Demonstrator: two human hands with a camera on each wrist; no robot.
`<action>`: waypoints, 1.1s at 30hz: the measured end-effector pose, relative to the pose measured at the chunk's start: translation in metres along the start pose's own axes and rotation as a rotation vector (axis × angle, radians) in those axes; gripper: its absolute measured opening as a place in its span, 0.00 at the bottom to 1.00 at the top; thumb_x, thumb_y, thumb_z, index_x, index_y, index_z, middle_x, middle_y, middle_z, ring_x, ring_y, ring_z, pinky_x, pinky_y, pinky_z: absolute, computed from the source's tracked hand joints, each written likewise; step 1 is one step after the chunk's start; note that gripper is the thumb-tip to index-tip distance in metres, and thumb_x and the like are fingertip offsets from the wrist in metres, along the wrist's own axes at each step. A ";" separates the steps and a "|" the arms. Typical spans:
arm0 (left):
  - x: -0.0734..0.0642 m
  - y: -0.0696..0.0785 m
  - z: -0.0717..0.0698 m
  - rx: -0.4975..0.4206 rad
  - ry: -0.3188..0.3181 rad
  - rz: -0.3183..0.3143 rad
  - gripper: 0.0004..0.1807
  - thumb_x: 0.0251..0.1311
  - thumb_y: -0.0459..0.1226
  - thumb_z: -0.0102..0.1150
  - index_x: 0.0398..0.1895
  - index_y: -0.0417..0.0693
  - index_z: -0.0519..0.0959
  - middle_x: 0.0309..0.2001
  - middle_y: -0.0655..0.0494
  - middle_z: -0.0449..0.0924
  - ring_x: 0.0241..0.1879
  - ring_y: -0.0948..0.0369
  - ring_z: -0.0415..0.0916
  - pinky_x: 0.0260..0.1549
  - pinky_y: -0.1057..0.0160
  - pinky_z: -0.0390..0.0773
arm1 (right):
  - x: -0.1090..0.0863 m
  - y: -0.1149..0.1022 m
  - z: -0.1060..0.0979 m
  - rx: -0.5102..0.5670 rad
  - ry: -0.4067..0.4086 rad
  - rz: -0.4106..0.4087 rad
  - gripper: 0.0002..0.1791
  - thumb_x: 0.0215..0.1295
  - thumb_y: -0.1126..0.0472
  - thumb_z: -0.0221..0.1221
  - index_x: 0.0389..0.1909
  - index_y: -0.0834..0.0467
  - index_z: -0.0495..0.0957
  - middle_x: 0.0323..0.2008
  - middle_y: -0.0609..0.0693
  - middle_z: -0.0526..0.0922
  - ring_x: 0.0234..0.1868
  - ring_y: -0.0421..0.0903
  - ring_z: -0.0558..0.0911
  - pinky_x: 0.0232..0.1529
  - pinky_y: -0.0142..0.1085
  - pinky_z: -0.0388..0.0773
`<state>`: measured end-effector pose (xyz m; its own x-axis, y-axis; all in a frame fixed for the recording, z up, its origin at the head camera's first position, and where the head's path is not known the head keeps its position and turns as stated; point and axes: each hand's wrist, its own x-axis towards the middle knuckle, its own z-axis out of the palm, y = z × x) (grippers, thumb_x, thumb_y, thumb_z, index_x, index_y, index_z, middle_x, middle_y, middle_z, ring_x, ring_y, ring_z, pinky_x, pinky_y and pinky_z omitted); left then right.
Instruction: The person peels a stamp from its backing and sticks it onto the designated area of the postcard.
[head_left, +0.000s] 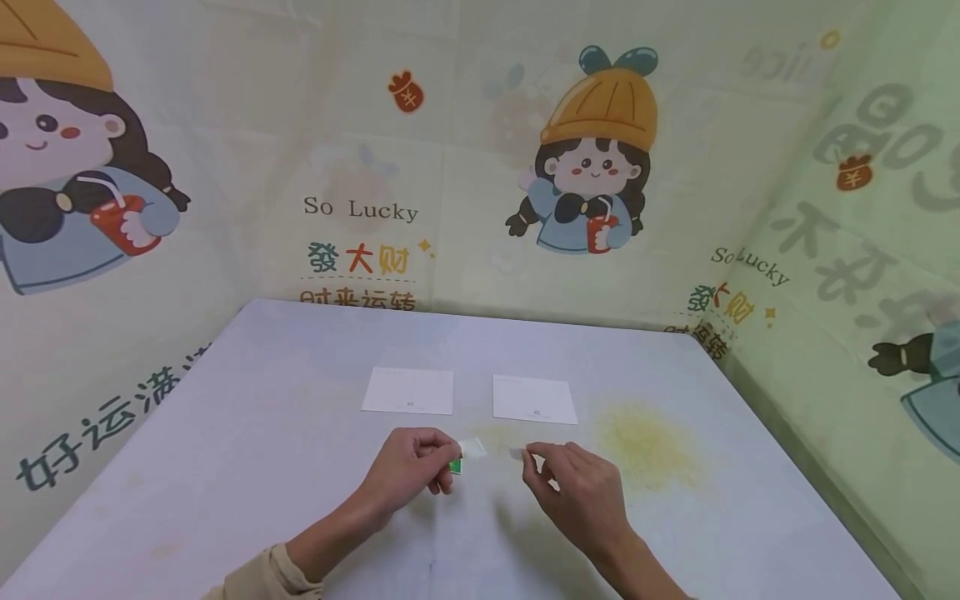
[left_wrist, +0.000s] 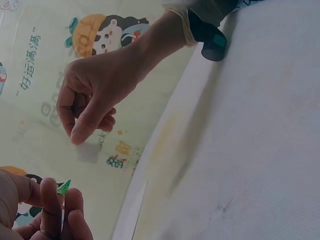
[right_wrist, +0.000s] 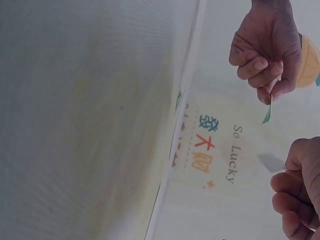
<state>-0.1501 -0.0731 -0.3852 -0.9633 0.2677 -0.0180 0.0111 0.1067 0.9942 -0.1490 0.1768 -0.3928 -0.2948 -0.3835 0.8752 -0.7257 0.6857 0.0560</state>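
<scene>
My left hand (head_left: 412, 462) pinches a small flat piece with a green part (head_left: 456, 467) and a clear, film-like part (head_left: 472, 448) between thumb and fingers. In the right wrist view the green piece (right_wrist: 267, 114) hangs thin and edge-on below the left fingertips. My right hand (head_left: 585, 492) holds a small translucent greyish piece (head_left: 517, 453) by its edge, between thumb and forefinger. That piece (left_wrist: 89, 152) shows see-through against the wall in the left wrist view. Both hands are raised over the table, with a short gap between the two pieces.
Two white cards (head_left: 408, 390) lie side by side on the white table (head_left: 300, 358), beyond the hands; small print runs along their near edges. A yellow stain (head_left: 648, 442) marks the tabletop at the right. Printed cloth (head_left: 450, 167) stands round the table.
</scene>
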 end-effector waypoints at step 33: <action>0.000 0.001 -0.002 -0.191 -0.086 -0.117 0.14 0.65 0.39 0.62 0.38 0.32 0.83 0.18 0.58 0.77 0.22 0.61 0.80 0.30 0.66 0.80 | 0.009 -0.022 -0.002 0.026 0.012 -0.088 0.12 0.71 0.58 0.54 0.31 0.56 0.83 0.15 0.39 0.77 0.14 0.32 0.68 0.16 0.19 0.62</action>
<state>-0.1509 -0.0750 -0.3836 -0.9287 0.3451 -0.1355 -0.1583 -0.0386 0.9866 -0.1339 0.1594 -0.3851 -0.2215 -0.4342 0.8732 -0.7644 0.6333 0.1211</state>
